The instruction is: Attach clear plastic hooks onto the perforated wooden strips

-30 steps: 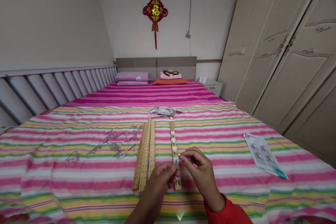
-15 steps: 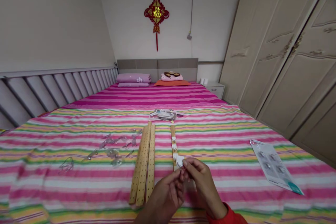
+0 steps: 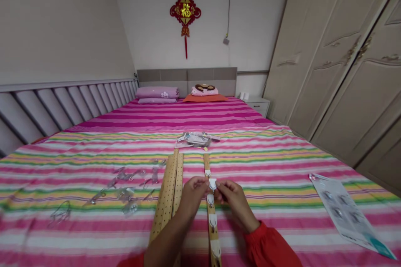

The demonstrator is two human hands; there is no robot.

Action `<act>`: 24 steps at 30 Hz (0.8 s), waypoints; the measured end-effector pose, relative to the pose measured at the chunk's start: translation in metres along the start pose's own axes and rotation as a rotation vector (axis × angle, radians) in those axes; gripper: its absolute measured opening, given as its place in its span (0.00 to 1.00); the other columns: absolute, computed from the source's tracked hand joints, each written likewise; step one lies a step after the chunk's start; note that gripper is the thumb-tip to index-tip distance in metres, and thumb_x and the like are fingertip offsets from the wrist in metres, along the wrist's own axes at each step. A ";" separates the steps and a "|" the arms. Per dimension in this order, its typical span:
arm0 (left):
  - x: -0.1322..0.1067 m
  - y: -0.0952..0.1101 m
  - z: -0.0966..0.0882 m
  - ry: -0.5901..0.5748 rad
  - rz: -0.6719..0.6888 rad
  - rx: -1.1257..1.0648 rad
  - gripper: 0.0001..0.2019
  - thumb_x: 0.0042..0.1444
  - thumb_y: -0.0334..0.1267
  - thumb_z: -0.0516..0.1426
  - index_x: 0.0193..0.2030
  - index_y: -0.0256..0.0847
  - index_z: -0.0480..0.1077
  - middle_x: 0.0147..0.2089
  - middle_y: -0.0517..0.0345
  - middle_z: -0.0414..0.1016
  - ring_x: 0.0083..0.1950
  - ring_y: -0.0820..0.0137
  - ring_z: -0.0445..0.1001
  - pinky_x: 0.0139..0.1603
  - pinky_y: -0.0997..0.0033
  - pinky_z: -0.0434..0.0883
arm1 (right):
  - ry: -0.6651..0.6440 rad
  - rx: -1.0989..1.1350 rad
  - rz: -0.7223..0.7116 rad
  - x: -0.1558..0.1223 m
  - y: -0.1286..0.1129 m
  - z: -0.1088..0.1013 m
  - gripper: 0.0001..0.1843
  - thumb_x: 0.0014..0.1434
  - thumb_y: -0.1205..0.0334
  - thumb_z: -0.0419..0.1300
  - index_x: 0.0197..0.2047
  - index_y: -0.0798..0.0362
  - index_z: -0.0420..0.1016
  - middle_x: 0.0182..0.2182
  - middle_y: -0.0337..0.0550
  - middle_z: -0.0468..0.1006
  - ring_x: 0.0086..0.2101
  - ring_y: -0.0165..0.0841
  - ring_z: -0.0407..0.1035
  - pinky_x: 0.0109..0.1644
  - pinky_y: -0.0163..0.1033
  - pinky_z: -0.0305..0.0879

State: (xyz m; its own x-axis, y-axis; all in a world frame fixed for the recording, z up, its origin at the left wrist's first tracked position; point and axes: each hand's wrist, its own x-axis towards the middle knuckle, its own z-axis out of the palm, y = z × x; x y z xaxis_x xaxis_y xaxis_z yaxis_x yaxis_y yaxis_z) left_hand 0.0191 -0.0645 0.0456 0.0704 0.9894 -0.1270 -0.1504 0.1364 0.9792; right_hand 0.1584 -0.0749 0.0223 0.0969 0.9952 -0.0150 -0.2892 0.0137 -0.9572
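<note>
A narrow wooden strip (image 3: 211, 210) lies lengthwise on the striped bedspread (image 3: 275, 162), with several small white hooks (image 3: 213, 220) fixed along it. My left hand (image 3: 193, 194) and my right hand (image 3: 230, 198) meet over the strip. Both pinch one white hook (image 3: 212, 183) between their fingertips, right on the strip's upper part. A pair of wider perforated wooden strips (image 3: 171, 192) lies just left of my left hand. Clear plastic hooks (image 3: 127, 183) are scattered farther left.
A torn packet (image 3: 196, 138) lies beyond the strips. A printed card sheet (image 3: 347, 215) lies at the right on the bed. Pillows (image 3: 158, 92) sit at the headboard, a padded rail (image 3: 62, 106) runs along the left, wardrobes (image 3: 344, 62) stand at the right.
Both hands moved up the narrow strip with the white hook. The view shifted nearer, and more hooks on the strip's near end now show.
</note>
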 end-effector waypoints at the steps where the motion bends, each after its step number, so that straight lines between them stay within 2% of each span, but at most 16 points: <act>1: 0.010 0.002 0.001 0.000 0.019 0.013 0.16 0.37 0.45 0.67 0.29 0.36 0.72 0.25 0.59 0.74 0.29 0.71 0.74 0.35 0.71 0.69 | -0.006 -0.010 0.006 0.008 0.000 0.000 0.18 0.41 0.48 0.68 0.22 0.55 0.73 0.13 0.35 0.70 0.15 0.26 0.61 0.19 0.32 0.57; 4: 0.039 0.007 0.004 0.025 0.027 0.027 0.12 0.37 0.38 0.67 0.27 0.36 0.71 0.22 0.61 0.73 0.25 0.73 0.72 0.33 0.72 0.70 | -0.030 -0.084 -0.004 0.034 0.000 0.001 0.18 0.42 0.48 0.67 0.22 0.55 0.72 0.14 0.37 0.72 0.16 0.27 0.63 0.20 0.33 0.60; 8: 0.075 0.009 0.007 0.060 -0.028 0.031 0.08 0.39 0.32 0.65 0.25 0.36 0.70 0.20 0.62 0.72 0.24 0.74 0.72 0.32 0.73 0.71 | -0.053 -0.182 -0.016 0.073 0.002 0.001 0.17 0.43 0.48 0.64 0.20 0.54 0.70 0.14 0.39 0.73 0.15 0.28 0.64 0.19 0.34 0.60; 13: 0.111 -0.003 0.008 0.080 -0.068 0.045 0.05 0.40 0.27 0.62 0.24 0.36 0.69 0.19 0.64 0.70 0.22 0.76 0.70 0.31 0.74 0.71 | -0.058 -0.307 -0.100 0.111 0.016 -0.002 0.14 0.44 0.53 0.60 0.16 0.51 0.64 0.10 0.33 0.66 0.13 0.28 0.58 0.18 0.34 0.55; 19: 0.138 -0.023 0.010 0.125 -0.108 0.112 0.05 0.40 0.27 0.59 0.21 0.38 0.68 0.17 0.64 0.69 0.22 0.75 0.70 0.29 0.75 0.69 | -0.022 -0.481 -0.252 0.131 0.029 -0.005 0.12 0.46 0.58 0.57 0.15 0.50 0.60 0.12 0.31 0.62 0.19 0.29 0.56 0.24 0.34 0.52; 24: 0.154 -0.037 0.009 0.154 -0.101 0.240 0.05 0.39 0.28 0.59 0.19 0.39 0.67 0.16 0.64 0.67 0.23 0.74 0.70 0.28 0.76 0.67 | -0.004 -0.577 -0.306 0.136 0.037 -0.007 0.12 0.48 0.60 0.55 0.16 0.50 0.61 0.15 0.32 0.62 0.21 0.29 0.56 0.26 0.34 0.51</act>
State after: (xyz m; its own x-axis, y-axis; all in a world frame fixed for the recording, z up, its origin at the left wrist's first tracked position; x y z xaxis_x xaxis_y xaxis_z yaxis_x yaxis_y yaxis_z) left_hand 0.0447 0.0819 -0.0083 -0.0800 0.9699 -0.2299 0.0886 0.2367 0.9675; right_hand 0.1672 0.0600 -0.0174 0.0896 0.9551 0.2824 0.3088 0.2429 -0.9196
